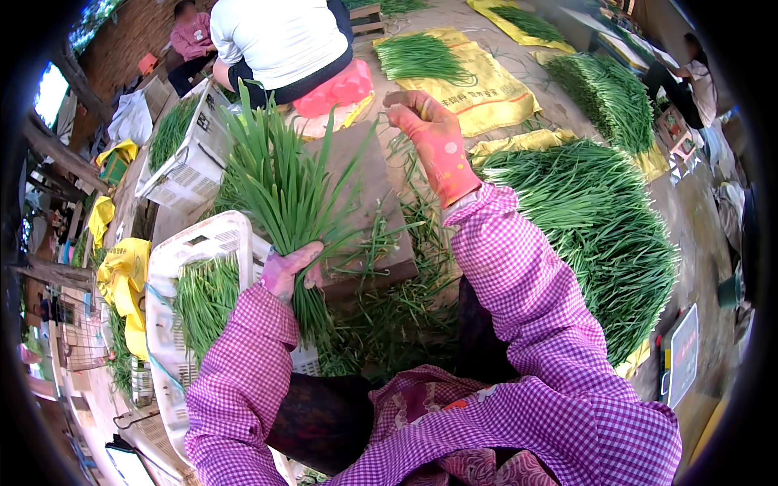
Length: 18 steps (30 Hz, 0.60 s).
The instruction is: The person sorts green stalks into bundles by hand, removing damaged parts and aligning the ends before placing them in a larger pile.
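My left hand, in a stained pink glove, grips a bunch of long green leafy stalks, apparently garlic chives, with the leaves fanned upward. My right hand, in an orange-pink spotted glove, is raised beyond the wooden board with its fingertips near the thumb; whether something thin lies between them cannot be told. Loose green stalks lie on the dark wooden board between my hands. A white plastic crate holding more chives stands beside my left arm.
A large chive pile lies on yellow sacking at the right, with another pile beyond it. Chives also lie on a yellow sack. A second white crate stands at the left. One person sits ahead; others sit farther off.
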Motion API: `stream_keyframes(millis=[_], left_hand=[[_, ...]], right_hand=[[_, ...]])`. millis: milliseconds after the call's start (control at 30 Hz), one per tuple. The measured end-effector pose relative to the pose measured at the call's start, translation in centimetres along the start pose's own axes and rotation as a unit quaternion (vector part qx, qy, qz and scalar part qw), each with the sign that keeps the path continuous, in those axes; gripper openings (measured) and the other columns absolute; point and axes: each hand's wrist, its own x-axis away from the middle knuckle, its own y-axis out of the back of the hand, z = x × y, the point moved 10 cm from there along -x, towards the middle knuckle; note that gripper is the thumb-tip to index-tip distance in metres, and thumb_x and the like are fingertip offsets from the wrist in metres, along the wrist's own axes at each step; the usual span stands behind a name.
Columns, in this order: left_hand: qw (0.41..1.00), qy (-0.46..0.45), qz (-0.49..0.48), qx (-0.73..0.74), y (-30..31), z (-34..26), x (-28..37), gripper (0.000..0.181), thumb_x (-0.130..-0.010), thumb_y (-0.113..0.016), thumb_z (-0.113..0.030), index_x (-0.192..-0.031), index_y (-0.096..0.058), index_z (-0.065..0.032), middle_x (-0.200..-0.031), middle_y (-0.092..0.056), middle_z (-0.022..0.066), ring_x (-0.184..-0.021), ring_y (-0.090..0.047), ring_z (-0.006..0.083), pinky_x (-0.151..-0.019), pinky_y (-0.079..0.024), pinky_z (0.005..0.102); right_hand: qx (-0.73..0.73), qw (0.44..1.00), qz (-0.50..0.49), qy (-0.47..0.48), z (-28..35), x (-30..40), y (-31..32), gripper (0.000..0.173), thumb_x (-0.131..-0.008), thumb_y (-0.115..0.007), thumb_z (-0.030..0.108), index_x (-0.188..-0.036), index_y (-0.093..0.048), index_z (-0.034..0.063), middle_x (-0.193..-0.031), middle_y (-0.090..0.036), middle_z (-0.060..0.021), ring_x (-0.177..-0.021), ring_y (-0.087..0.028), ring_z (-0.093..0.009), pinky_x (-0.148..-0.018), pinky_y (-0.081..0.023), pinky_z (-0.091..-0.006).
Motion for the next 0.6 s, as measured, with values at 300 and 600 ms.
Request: stream_keyframes(millis=[300, 600], left_hand=[[0.998, 0.049, 0.037, -0.010, 0.0, 1.9, -0.6, 0.050, -0.075, -0.063, -0.019, -0.112, -0.050, 0.0119, -0.063, -0.052, 0.0087, -0.049, -0.051, 0.0193, -0.048, -0.048, 0.0340], [0.997, 0.057, 0.044, -0.034, -0.9, 1.0, 0.0, 0.048, -0.074, -0.064, -0.020, -0.108, -0.052, 0.0107, -0.064, -0.053, 0.0110, -0.051, -0.053, 0.0214, -0.049, -0.047, 0.0357]], right_hand=[[0.342, 0.874, 0.194, 0.284, 3.6, 5.1, -7.6, 0.024, -0.071, -0.068, 0.016, -0.095, -0.065, 0.0128, -0.099, -0.062, -0.0050, -0.099, -0.053, -0.026, -0.087, -0.041, -0.0357], [0.448, 0.797, 0.246, 0.320, 1.4, 7.7, -10.0, 0.033, -0.069, -0.070, 0.032, -0.097, -0.062, 0.0173, -0.112, -0.056, 0.0024, -0.111, -0.046, -0.025, -0.094, -0.032, -0.0429]])
